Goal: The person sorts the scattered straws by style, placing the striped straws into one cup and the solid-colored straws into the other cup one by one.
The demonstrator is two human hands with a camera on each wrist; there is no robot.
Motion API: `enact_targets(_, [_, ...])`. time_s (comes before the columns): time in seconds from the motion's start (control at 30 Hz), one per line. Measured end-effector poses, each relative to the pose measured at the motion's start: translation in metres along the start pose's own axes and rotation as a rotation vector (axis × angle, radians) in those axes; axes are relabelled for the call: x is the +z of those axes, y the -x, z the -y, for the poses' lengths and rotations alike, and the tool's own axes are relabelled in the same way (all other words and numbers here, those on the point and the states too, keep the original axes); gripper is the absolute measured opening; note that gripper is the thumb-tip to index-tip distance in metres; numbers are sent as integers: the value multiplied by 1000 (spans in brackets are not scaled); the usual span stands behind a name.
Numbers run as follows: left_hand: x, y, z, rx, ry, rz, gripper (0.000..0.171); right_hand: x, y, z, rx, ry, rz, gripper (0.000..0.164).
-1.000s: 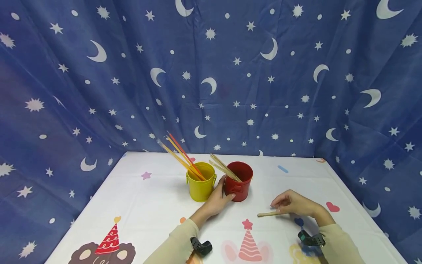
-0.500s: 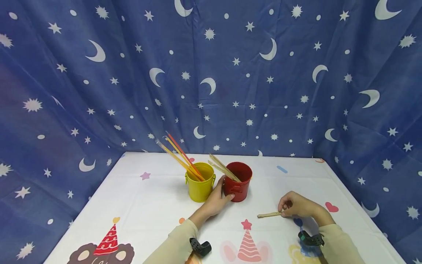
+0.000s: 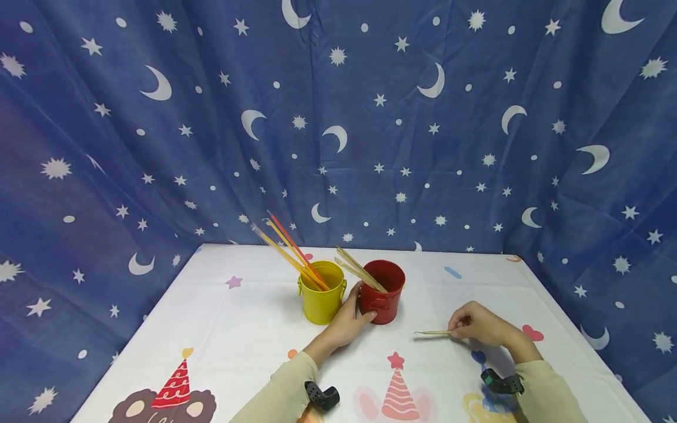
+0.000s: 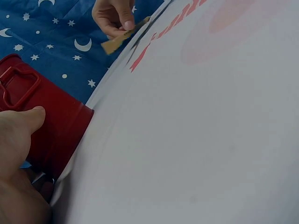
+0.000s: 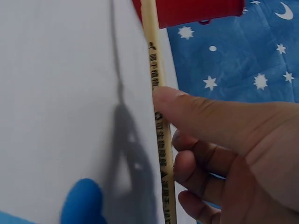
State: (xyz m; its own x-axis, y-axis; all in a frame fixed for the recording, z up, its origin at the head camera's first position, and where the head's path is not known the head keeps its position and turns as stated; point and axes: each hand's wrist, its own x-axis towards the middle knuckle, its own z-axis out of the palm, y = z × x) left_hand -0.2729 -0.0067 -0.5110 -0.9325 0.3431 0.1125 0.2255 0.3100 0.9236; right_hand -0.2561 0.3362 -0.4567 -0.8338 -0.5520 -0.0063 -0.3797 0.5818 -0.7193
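Note:
My left hand (image 3: 346, 322) holds the red bucket (image 3: 388, 302) from its left side, thumb on the front wall and fingers round the back. Several tan straws (image 3: 359, 269) stand tilted left in that bucket. My right hand (image 3: 483, 325) pinches a slim tan straw (image 3: 433, 333) by its right end, over the table. Black printed characters run along this straw (image 5: 159, 98) in the right wrist view. There, the thumb presses on it and the other fingers curl beneath. In the left wrist view its flat, wider end (image 4: 112, 45) points toward the red bucket (image 4: 60, 126).
Close on the left of the red bucket stands a yellow bucket (image 3: 322, 305), with several long orange, yellow and red straws (image 3: 291, 247) leaning out leftward. A white cloth (image 3: 238, 329) with printed party figures covers the table. A blue star curtain (image 3: 338, 117) hangs behind.
The right hand has shifted its grip to the straw's right end, then raised and turned the straw so that its thin edge shows. The left hand stays at the red bucket.

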Motion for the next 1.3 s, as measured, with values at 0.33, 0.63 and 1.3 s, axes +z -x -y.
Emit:
enact_targets(0.33, [1, -1, -1, -12, -4, -6, 81, -8, 1, 4, 3, -34, -69, 7])
enact_targets(0.63, [1, 0, -1, -21, -3, -2, 82, -8, 0, 9, 73, -65, -158, 11])
enact_targets(1.3, [3, -1, -2, -6, -10, -7, 82, -14, 2, 42, -36, -362, -561, 12])
